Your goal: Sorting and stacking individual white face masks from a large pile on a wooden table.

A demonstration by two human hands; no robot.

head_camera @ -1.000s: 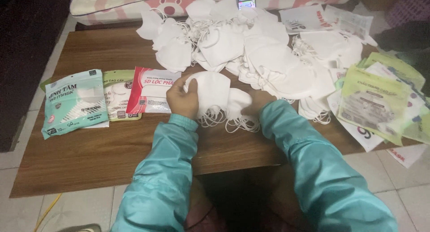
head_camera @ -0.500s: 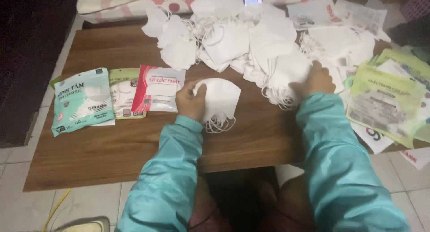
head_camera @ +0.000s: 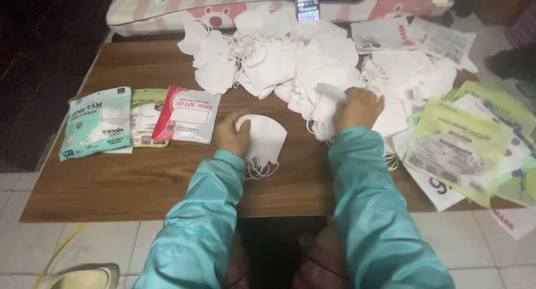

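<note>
Left hand: the left hand (head_camera: 231,134) rests on the near edge of a small stack of white folded fabric face masks (head_camera: 262,139), fingers curled over it and pinning it to the brown wooden table (head_camera: 139,177).
Right hand: the right hand (head_camera: 358,107) is closed around one white mask (head_camera: 329,93) at the near edge of the big heap of loose white masks (head_camera: 290,60) that lies beyond both hands.
Handling: the masks look very light, soft and floppy, likely to shift or snag by their thin ear loops; a pinch on the folded body edge seems a surer hold than the loops.
Left of the left hand: a teal mask packet (head_camera: 96,122), a pale green packet (head_camera: 146,117) and a red-and-white packet (head_camera: 187,115), side by side.
Right of the right hand: overlapping flat green and white empty wrappers (head_camera: 463,144).
Hard to make out: how many masks the stack holds; the right fingertips, buried in fabric; a dark screen (head_camera: 306,1) at the far edge, cut off.
</note>
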